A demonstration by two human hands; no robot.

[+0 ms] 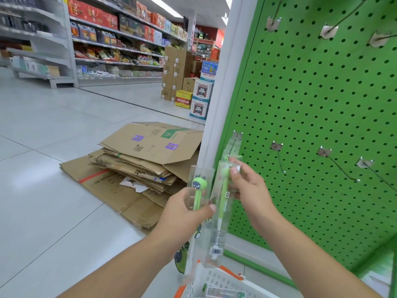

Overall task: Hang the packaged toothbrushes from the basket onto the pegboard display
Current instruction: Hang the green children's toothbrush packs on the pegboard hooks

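Hanging step under way: right hand (247, 186) pinches a toothbrush pack (223, 203) near the leftmost lower hook (237, 135) of the pegboard (322, 93); left hand (184, 214) grips another pack (198, 190). Next, judged: thread hang-hole onto hook. Basket (217, 280) sits below.

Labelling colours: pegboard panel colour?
Bright green with rows of dark round holes; the pegboard shows best in the head view, the only one.

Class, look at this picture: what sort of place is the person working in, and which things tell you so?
Most likely a supermarket aisle: long shelves of packaged goods, stacked cartons on the floor, and a green pegboard display with hooks.
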